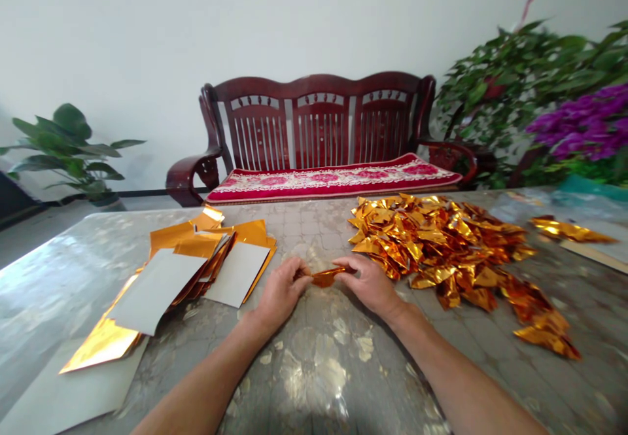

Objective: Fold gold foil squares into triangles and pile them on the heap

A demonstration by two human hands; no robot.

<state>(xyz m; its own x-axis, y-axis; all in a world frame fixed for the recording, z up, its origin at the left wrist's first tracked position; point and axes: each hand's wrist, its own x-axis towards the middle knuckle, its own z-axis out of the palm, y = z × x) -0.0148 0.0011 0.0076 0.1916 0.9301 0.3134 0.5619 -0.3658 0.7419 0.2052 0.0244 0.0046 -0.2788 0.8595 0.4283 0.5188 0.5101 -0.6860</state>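
Note:
Both of my hands rest on the table and pinch one small piece of gold foil paper point(326, 277) between them. My left hand point(280, 293) grips its left end with closed fingers. My right hand point(370, 284) grips its right end, fingers curled. A loose stack of flat gold and white foil sheets point(196, 271) lies just left of my left hand. A big heap of folded gold foil pieces point(451, 245) lies right of my right hand.
The table point(318, 363) has a glossy patterned cover. A dark wooden bench point(318, 140) with a red cushion stands behind it. Potted plants stand at the left point(73, 154) and right point(549, 88). More foil point(569, 231) lies at the far right edge.

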